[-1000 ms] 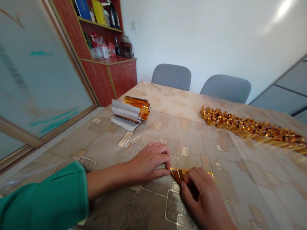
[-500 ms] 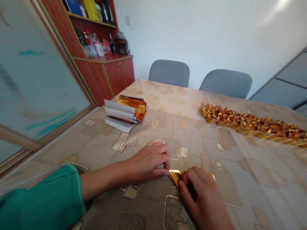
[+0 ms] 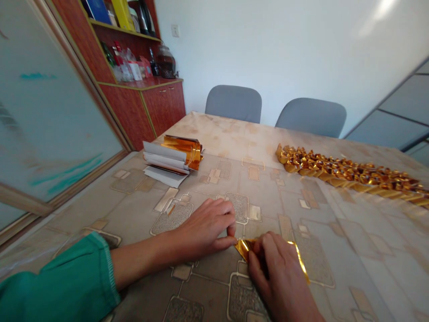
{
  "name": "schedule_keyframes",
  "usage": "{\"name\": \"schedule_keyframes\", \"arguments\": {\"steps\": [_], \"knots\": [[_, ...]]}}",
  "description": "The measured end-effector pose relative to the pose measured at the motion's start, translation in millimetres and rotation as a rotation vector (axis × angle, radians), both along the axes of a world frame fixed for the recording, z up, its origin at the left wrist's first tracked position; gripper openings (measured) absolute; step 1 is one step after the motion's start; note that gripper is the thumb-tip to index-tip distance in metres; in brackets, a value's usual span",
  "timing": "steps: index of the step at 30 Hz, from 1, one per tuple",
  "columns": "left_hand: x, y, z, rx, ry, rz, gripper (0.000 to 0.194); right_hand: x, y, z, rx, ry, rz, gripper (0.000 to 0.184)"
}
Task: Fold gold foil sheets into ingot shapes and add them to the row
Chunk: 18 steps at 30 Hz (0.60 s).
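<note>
1. The gold foil (image 3: 241,248) on the worktop (image 3: 228,136) is partly hidden by the right hand (image 3: 276,270).
2. Behind the worktop, the grey chairs' (image 3: 233,103) lower parts are hidden.
3. On the worktop's right, the row of gold folds (image 3: 348,172) is cut off by the right edge.
4. Over the worktop's near left, the green sleeve (image 3: 72,275) is cut off.
5. Beyond the worktop, the cabinet (image 3: 164,107) is cut off above.

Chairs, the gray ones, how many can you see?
2. The left chair and the right chair stand side by side beyond the table's far edge. More could be hidden behind the table or outside the picture.
</note>
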<state>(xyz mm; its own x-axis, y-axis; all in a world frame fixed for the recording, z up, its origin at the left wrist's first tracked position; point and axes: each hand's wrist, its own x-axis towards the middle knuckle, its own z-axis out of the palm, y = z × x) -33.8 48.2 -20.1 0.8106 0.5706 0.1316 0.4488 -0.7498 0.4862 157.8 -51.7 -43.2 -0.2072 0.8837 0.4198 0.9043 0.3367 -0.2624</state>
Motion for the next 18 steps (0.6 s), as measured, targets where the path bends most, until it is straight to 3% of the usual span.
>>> {"name": "schedule_keyframes", "arguments": {"steps": [8, 12, 15, 18], "knots": [[-0.9, 1.4, -6.2, -0.009, -0.011, 0.072, 0.017, -2.0, -0.1, -4.6, -0.038, -0.023, -0.014, 0.013], [-3.1, 0.9, -9.3, 0.08, -0.043, 0.078, 0.021, -3.6, 1.0, -6.8, -0.044, -0.04, -0.032, 0.012], [-2.4, -9.3, -6.8, 0.275, -0.061, -0.027, 0.014, -4.1, 2.2, -8.3, -0.031, -0.057, -0.046, 0.012], [-0.5, -26.3, -2.5, 0.431, -0.034, -0.202, 0.023, -4.2, 3.2, -8.7, -0.006, -0.074, -0.051, 0.011]]}}
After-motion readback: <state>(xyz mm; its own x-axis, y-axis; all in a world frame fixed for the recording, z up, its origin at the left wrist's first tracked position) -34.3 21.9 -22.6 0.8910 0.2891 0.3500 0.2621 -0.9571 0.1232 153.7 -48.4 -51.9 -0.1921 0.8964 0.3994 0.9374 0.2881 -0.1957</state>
